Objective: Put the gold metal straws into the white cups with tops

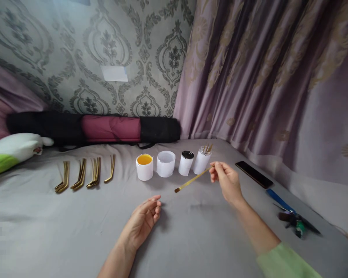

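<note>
My right hand [226, 180] pinches one end of a thin gold stick [191, 180] and holds it above the grey sheet [75, 227], its other end pointing left and down. My left hand [143, 222] rests on the sheet with loosely curled fingers and holds nothing. Just behind the stick stand a white cup with a yellow inside [144, 166], an empty white cup [165, 163], a white cup with a dark inside [186, 162] and a clear cup holding more gold sticks [202, 159].
Groups of bent gold sticks [80, 175] lie in a row at the left. A black and maroon long bag [104, 128] lies along the wall. A plush toy [14, 148] sits far left. A dark phone [254, 174] and blue-handled scissors [281, 202] lie at the right.
</note>
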